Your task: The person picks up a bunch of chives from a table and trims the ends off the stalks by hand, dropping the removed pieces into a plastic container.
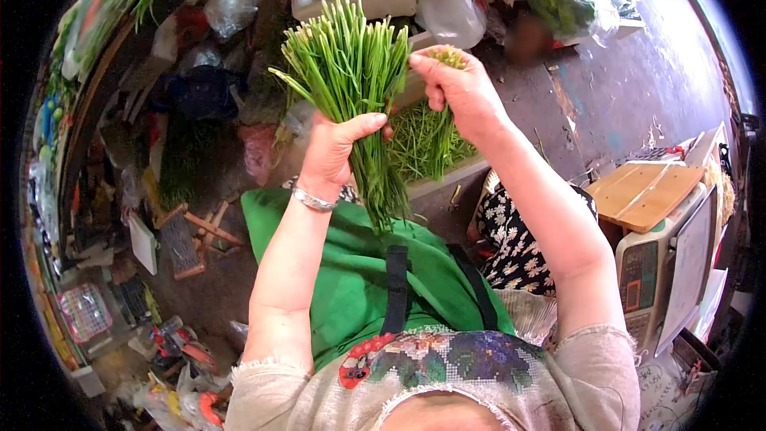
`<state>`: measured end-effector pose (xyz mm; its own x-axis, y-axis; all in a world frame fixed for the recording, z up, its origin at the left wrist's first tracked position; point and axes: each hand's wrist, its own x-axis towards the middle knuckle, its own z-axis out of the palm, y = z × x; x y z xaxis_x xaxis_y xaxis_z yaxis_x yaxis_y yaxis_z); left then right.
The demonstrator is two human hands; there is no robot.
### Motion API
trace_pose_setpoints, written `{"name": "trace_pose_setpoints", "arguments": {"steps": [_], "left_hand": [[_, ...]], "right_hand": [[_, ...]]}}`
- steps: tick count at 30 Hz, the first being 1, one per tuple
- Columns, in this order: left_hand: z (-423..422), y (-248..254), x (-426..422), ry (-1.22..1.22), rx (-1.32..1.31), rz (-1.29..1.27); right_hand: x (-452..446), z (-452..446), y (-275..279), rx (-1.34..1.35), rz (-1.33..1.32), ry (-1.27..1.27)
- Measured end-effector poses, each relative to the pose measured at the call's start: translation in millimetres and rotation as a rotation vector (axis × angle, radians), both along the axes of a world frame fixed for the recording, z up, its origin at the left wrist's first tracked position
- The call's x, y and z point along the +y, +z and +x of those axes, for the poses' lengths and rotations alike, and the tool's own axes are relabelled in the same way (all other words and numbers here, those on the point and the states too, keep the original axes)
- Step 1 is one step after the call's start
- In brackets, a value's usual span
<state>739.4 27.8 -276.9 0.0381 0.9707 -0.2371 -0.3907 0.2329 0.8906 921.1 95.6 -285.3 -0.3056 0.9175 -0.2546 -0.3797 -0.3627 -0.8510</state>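
Left hand: one hand (343, 140), closed around the middle of a bunch of green stalks (347, 52), thumb across the front, just beyond the green apron (343, 287).
Right hand: one hand (467, 92), farther from the apron than the left, fingers curled on a small tuft (448, 57), thumb and forefinger pinched at the bunch's edge.
Stalk bunch: one, thick ends fanned away from the apron, thin tips hanging over its far edge; single stalks too many to count.
Spill risk: the bunch is held only at its waist, so a loosened left thumb could let outer stalks slide toward the apron.
Breakage risk: a hard tug by the right fingers could snap or bend neighbouring stalks, since they stand packed together.
Bracelet: one (313, 201), on the left wrist, over the apron's far left edge.
Straps: two dark ones (396, 287), lying on the apron.
Tray: one (447, 181), just beyond the apron, with loose greens (411, 132) past counting.
Board and keypad device: one wooden board (650, 194) and one device (638, 287), well right of the apron.
White box: one (355, 9), farthest beyond the apron.
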Motion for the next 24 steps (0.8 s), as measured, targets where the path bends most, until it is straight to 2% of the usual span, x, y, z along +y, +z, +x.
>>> {"name": "trace_pose_setpoints", "arguments": {"steps": [2,5,9,16,18,20,24], "left_hand": [[-2,1,1,0.007,0.011,0.002],[-4,6,0,0.019,0.013,0.002],[-7,6,-1,0.027,0.014,0.014],[-7,7,-1,-0.034,0.016,0.034],[-3,8,-1,-0.036,0.022,0.037],[-1,11,-2,-0.037,0.029,0.039],[-2,8,-2,-0.039,0.04,0.009]], "right_hand": [[10,9,-2,0.007,0.1,-0.095],[31,32,-2,0.234,0.032,-0.197],[39,52,12,0.223,0.032,-0.274],[20,27,12,-0.054,0.203,-0.061],[15,18,13,-0.031,0.142,0.043],[10,12,14,-0.023,0.058,0.052],[12,15,13,-0.16,0.116,0.038]]}}
